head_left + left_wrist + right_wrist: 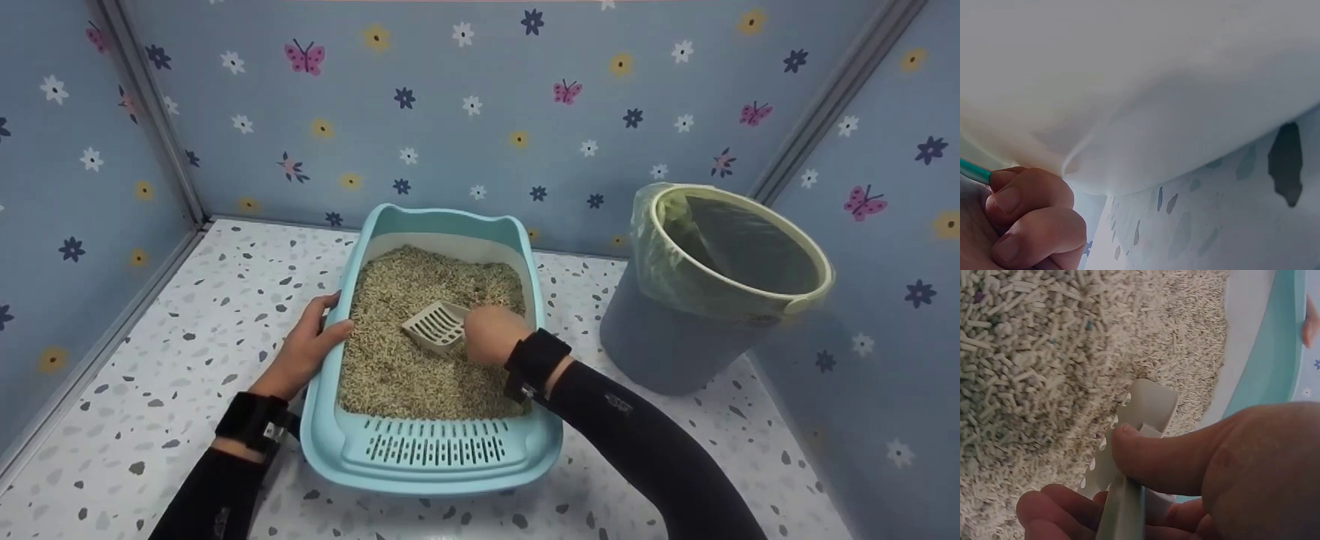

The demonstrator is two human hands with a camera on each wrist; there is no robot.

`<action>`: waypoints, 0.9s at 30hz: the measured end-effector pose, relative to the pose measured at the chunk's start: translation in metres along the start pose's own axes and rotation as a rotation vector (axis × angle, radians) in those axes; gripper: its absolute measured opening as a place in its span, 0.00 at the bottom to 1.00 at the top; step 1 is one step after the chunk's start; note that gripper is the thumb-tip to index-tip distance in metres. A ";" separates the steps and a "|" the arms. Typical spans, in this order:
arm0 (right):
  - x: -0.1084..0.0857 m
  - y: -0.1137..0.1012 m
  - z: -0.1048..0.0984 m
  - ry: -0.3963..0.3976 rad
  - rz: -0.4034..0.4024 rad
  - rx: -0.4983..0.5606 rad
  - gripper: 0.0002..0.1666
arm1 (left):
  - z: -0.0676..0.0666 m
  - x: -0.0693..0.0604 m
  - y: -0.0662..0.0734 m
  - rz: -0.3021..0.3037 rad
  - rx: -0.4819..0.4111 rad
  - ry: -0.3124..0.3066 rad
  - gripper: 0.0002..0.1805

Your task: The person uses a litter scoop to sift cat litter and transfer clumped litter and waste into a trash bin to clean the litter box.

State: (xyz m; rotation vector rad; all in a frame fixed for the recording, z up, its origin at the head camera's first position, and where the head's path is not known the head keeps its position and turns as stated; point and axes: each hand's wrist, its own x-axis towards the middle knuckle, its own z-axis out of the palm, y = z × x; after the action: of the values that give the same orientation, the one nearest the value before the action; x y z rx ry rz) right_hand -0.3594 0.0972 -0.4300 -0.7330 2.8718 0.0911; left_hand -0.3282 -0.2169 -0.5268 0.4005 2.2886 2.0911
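Observation:
A light blue litter box (432, 480) holds tan pellet litter (405, 375). My right hand (495, 335) grips the handle of a beige slotted scoop (437, 326), whose head rests at the litter's surface. In the right wrist view, the thumb of my right hand (1185, 467) lies along the scoop (1154, 399) near its head, fingers curled beneath. My left hand (304, 349) holds the box's left rim, thumb on top; in the left wrist view, the curled fingers of my left hand (1036, 216) are beside the white underside (1129, 112) of the box.
A grey-blue bin (667, 337) with a pale rim and a translucent liner (675, 277) stands right of the box. Blue panels (465, 67) with flowers and butterflies enclose the back and sides. The white surface (217, 315) under the box is speckled.

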 end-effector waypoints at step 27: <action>-0.055 0.119 0.017 0.574 0.286 0.743 0.15 | 0.002 -0.002 0.003 -0.008 0.020 0.003 0.37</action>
State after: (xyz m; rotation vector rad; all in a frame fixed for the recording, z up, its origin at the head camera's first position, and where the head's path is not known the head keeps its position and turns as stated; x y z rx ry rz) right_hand -0.3666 0.2294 -0.4345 -0.2074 3.1003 -1.2564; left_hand -0.3251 -0.2154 -0.5241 0.3887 2.3109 2.0681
